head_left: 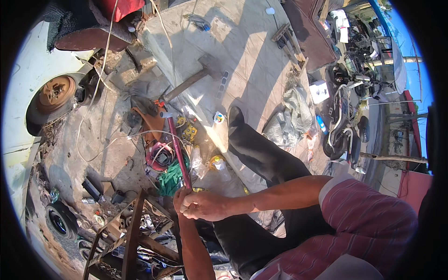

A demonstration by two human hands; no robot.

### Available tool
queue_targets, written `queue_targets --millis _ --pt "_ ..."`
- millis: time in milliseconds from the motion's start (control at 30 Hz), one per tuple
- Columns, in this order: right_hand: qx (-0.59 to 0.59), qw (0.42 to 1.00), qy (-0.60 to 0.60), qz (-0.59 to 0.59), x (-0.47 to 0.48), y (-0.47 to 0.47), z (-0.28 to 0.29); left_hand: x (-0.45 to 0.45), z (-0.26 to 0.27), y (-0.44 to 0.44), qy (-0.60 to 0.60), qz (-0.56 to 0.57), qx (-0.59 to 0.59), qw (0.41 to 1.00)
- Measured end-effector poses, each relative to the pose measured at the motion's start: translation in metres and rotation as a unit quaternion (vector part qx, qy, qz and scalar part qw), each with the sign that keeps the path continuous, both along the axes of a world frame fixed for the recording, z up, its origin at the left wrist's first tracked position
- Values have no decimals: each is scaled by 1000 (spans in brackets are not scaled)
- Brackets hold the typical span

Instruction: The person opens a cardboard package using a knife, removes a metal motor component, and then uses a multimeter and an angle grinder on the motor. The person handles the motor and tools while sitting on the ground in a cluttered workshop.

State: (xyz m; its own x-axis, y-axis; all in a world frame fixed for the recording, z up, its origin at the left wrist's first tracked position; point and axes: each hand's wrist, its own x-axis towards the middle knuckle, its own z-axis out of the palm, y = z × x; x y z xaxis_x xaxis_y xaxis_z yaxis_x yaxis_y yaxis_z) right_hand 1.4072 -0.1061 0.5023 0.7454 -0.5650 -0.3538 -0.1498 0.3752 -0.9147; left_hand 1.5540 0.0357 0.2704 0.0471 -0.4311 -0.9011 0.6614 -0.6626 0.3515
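Note:
My right hand (206, 205) and my left hand (182, 201) come together at the lower middle, in front of my lap. The left hand closes round the near end of a dark red metal tube (178, 154), which slants up and away over the ground. A grey fitting (166, 114) shows at the tube's far end. The right hand is curled against the left; whether it also grips the tube is hidden. Beneath the tube lie a coil of pink hose or cable (160, 156) and a bundle of green strands (172, 178).
A long-handled sledgehammer (187, 84) rests by the edge of a concrete slab (203, 42). A rusty metal frame (133, 238) with tools stands at lower left. A loose pale cable (79, 136) crosses the ground. A clear bottle (220, 164) and a woven sack (295, 108) lie nearby.

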Motion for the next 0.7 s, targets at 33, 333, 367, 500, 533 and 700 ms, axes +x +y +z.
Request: queue_targets --millis 33,333,367,500,533,700 --pt "-4 1000 2 4 0 -11 -9 3 -7 -8 -10 8 3 1000" --pt "70 984 139 89 -41 -98 -10 0 -75 -157 -112 -53 18 992" --pt "72 981 158 87 -44 -108 -9 6 -85 -181 -97 -40 -23 994" --pt "102 973 175 110 -55 -155 -14 54 -127 -266 -188 -72 -44 979" --pt "115 978 154 86 -58 -167 -14 67 -137 -280 -212 -46 -53 975" --pt "234 959 144 68 -75 -234 -1 146 -194 -341 -297 -88 45 950"
